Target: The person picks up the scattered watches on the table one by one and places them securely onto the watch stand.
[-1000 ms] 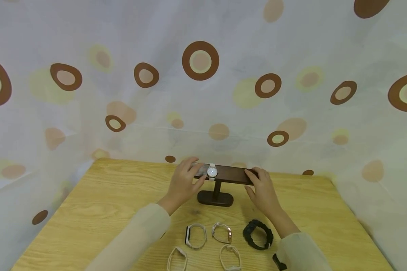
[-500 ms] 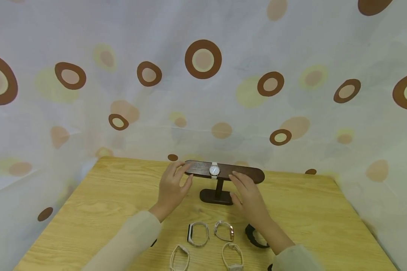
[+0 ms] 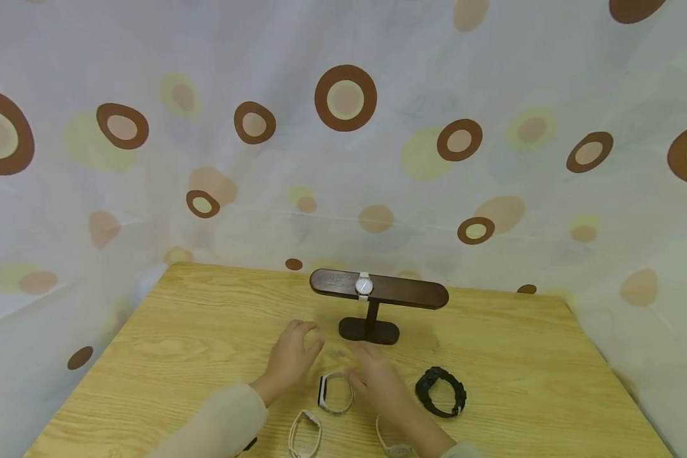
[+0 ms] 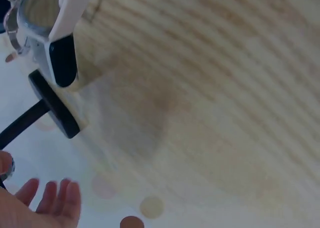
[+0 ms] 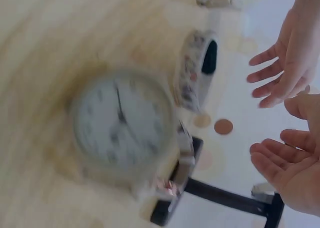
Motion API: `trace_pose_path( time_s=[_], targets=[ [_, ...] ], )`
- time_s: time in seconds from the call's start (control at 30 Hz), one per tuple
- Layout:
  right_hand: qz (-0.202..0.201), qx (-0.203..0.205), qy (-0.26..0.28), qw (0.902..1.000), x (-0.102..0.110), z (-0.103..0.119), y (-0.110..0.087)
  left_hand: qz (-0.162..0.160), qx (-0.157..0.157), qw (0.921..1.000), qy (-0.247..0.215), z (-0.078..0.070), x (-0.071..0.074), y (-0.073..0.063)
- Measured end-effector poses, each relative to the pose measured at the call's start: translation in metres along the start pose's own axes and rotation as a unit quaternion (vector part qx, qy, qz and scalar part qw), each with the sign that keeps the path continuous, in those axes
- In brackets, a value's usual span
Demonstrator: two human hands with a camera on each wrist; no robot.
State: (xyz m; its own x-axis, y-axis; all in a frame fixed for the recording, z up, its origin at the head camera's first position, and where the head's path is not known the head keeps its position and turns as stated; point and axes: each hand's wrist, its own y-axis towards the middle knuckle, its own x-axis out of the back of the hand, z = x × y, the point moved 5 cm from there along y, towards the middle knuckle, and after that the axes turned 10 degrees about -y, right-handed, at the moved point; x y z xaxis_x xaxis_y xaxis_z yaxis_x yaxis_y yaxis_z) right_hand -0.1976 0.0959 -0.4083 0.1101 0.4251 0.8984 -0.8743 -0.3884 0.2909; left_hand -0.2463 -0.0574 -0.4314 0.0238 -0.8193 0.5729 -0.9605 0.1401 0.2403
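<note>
My left hand (image 3: 291, 356) is over the table, left of the stand's base, fingers loosely bent and holding nothing. My right hand (image 3: 380, 385) hovers over the front middle, hiding part of the watches there; the right wrist view shows its fingers (image 5: 280, 158) relaxed, with nothing between them. Nearest both hands is a white fitness band (image 3: 336, 393) with a dark screen, standing on edge. Behind them a dark wooden watch stand (image 3: 409, 291) carries a white-strapped wristwatch (image 3: 364, 285) round its bar. Large in the right wrist view is a round watch face (image 5: 122, 123).
To the right lies a black chunky watch (image 3: 455, 388). A pale-strapped watch (image 3: 305, 434) and another watch (image 3: 399, 450) are near the front edge of the view. A dotted cloth (image 3: 343, 172) hangs behind the wooden table (image 3: 166, 343).
Both hands have left the stand's bar and come down toward the front; the right hand has also moved left over the watches. The wristwatch stays on the bar.
</note>
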Motion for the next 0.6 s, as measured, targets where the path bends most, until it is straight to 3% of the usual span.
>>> trace_pose_path(
  time_s=[0.1,0.27,0.43,0.6],
  targets=[
    [0.045,-0.022,0.036,0.9981,-0.017,0.002,-0.001,0.057,0.033,0.9976,-0.02,0.009,-0.006,-0.005],
    [0.094,-0.052,0.1,0.9892,-0.041,0.004,-0.003,0.104,0.042,0.9911,-0.072,0.015,-0.014,-0.012],
    [0.091,-0.054,0.112,0.988,-0.058,0.005,-0.002,0.114,0.054,0.9846,-0.122,0.016,-0.02,-0.016],
    [0.071,-0.069,0.113,0.9887,-0.068,0.007,-0.003,0.118,0.069,0.982,-0.13,0.017,-0.022,-0.018]
  ],
)
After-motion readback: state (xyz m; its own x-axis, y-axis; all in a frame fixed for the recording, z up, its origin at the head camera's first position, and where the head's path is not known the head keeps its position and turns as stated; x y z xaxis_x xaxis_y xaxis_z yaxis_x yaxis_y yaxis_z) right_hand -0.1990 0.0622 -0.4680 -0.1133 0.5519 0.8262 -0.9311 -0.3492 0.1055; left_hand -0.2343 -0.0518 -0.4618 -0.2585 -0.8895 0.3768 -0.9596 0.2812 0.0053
